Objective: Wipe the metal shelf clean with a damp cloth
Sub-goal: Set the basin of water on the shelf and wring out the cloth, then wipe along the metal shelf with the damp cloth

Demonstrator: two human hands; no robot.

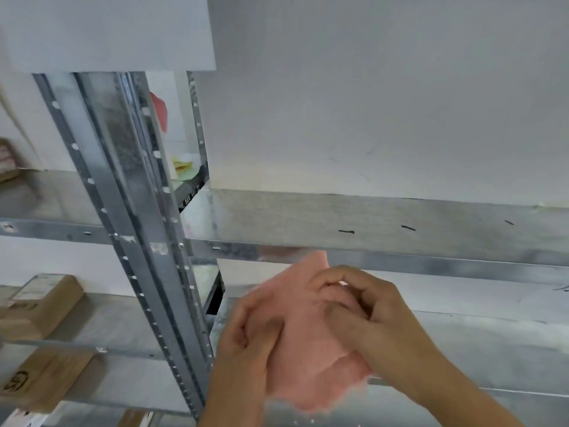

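Both hands up front now, left hand [246, 340] and right hand [366, 312] pinching the pink cloth [308, 349] between them just below the metal shelf [369, 220], soft, floppy stuff, best bunched into the palm

Boxes [37, 306] on shelves left of upright [129, 211]; cloth [308, 349] right.

The pink cloth [308, 349] is bunched and soft-edged, held up in front of the metal shelf [369, 223] with its top corner reaching toward twelve o'clock. The shelf is a dull galvanised board running from nine to three o'clock, with what seem to be dark smudges at its right.
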